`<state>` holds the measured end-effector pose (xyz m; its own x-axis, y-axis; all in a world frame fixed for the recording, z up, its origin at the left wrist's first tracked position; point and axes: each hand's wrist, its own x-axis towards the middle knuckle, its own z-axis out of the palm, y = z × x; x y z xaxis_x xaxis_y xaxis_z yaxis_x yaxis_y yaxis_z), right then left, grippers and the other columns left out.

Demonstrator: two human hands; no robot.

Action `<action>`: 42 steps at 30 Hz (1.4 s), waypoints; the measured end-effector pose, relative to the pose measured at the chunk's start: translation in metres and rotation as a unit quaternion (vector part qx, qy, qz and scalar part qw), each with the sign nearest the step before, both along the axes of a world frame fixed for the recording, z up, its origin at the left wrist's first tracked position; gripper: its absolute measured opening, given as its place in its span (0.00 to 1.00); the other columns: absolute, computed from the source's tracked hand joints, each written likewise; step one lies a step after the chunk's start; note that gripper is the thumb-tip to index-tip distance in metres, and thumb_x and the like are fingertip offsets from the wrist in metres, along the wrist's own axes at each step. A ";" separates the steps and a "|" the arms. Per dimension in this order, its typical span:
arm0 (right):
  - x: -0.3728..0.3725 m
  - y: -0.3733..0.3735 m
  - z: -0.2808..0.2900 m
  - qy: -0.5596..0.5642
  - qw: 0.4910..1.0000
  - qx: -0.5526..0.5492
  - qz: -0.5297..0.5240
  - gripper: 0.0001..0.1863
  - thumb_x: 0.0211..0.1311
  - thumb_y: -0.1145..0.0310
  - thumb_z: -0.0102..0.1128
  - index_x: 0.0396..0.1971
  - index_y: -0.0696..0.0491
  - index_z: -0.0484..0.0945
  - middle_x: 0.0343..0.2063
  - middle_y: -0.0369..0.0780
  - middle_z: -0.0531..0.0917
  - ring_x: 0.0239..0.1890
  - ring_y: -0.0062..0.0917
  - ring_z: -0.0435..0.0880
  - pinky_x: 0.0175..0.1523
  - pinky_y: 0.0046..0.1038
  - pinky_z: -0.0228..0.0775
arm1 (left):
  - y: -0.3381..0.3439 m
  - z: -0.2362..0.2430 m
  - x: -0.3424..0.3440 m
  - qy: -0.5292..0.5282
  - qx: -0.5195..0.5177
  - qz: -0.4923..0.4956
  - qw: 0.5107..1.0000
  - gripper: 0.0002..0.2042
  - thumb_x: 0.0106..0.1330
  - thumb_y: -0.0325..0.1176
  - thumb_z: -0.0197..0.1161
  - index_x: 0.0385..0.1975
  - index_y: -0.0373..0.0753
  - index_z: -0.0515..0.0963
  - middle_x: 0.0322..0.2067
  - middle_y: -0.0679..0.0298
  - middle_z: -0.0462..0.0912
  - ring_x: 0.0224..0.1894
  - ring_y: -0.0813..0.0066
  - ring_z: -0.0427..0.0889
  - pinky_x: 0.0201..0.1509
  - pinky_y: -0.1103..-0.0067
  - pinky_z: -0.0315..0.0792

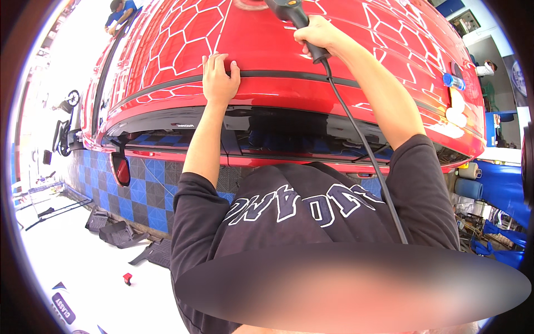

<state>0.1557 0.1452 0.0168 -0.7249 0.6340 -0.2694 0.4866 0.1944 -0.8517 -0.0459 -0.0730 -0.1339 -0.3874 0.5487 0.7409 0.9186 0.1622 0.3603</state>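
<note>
A red car roof [267,50] with hexagon-shaped light reflections stretches out ahead of me. My right hand [318,33] is wrapped round the black handle of a polishing machine [290,10] at the top edge of the view. Its round pad [250,4] rests on the roof, partly cut off by the frame. From the handle a black power cord [356,125] runs down across my right side. My left hand [220,78] lies on the roof by the dark roof strip, fingers stretched and thumb apart, holding nothing.
A blue bottle [454,82] and pale round pads [456,116] lie at the roof's right end. The car's side mirror [120,168] sticks out at left. Black floor mats [119,234] lie on the floor. A person in blue [118,15] is beyond the car.
</note>
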 end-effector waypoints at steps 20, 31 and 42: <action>0.022 0.043 0.012 0.019 0.999 -0.034 -0.038 0.11 0.56 0.69 0.69 0.32 0.63 0.82 0.25 0.43 0.85 0.24 0.27 0.86 0.26 0.30 0.81 | -0.004 -0.002 -0.005 0.019 0.001 -0.003 1.000 0.11 0.68 0.30 0.65 0.46 0.34 0.81 0.48 0.51 0.85 0.57 0.49 0.83 0.75 0.52 0.67; 0.090 0.053 0.028 -0.022 0.988 -0.013 -0.152 0.10 0.62 0.68 0.69 0.34 0.61 0.86 0.23 0.43 0.85 0.23 0.31 0.85 0.29 0.36 0.79 | -0.006 -0.003 -0.005 0.015 -0.007 0.006 1.000 0.10 0.68 0.30 0.64 0.46 0.34 0.81 0.47 0.53 0.86 0.58 0.49 0.83 0.76 0.52 0.66; 0.141 0.058 0.036 0.029 0.984 -0.050 -0.170 0.12 0.62 0.69 0.68 0.41 0.59 0.87 0.23 0.41 0.84 0.23 0.29 0.84 0.30 0.35 0.78 | -0.008 -0.002 -0.004 -0.008 -0.024 0.016 1.000 0.11 0.70 0.31 0.62 0.46 0.34 0.81 0.47 0.52 0.86 0.58 0.48 0.82 0.76 0.54 0.66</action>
